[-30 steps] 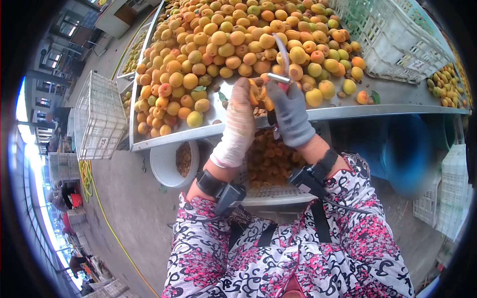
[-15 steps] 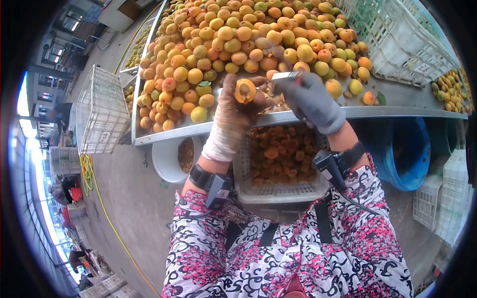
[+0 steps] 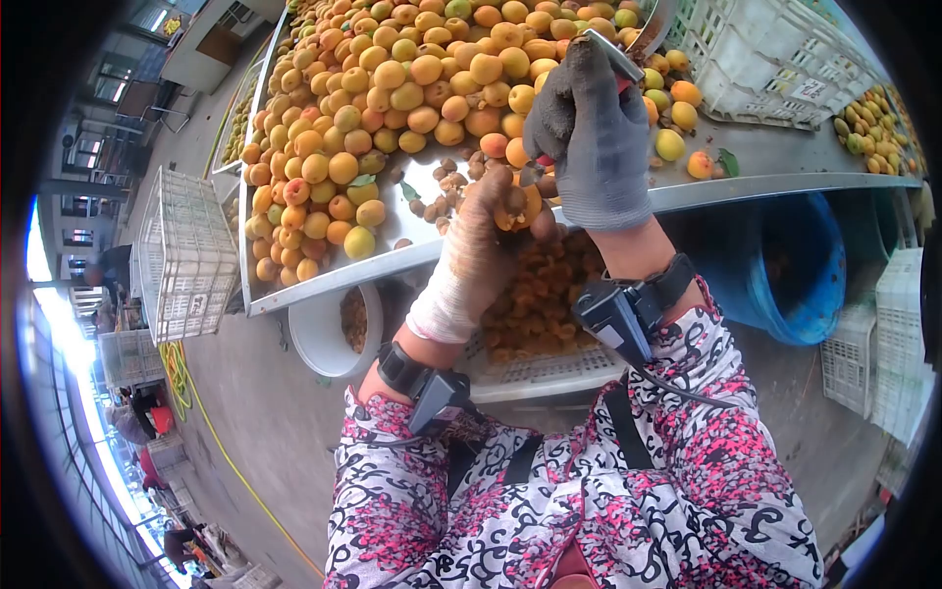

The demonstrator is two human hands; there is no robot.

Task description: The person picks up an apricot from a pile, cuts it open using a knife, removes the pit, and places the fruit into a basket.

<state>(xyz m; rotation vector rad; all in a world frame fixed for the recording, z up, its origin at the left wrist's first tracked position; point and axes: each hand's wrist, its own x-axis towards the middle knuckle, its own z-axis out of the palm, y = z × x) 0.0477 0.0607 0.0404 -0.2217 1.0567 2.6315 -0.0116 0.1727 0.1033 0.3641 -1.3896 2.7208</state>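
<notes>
In a stained whitish glove, my left hand [image 3: 481, 245] is closed around a cut apricot [image 3: 517, 210] at the table's front edge. My right hand [image 3: 601, 147], gloved in grey, grips a small red-handled tool [image 3: 615, 61]. Flat metal sticks out above that fist, and a narrow metal tip emerges below it, right at the cut apricot. Brown apricot pits [image 3: 451, 187] lie scattered on the metal tabletop just beyond my left hand. Whole apricots [image 3: 392, 88] are heaped behind them.
Below the table edge [image 3: 392, 263] sits a pale crate [image 3: 559, 381] of apricot halves. A white bucket [image 3: 312, 339] stands to its left, a blue barrel [image 3: 800, 265] to its right. White crates [image 3: 182, 255] are stacked at left; another crate [image 3: 770, 64] rests on the table at right.
My right hand has come up against the left, bringing the tool's tip to the apricot. The cut fruit has turned and sits lower. The view has shifted, uncovering pits on the table.
</notes>
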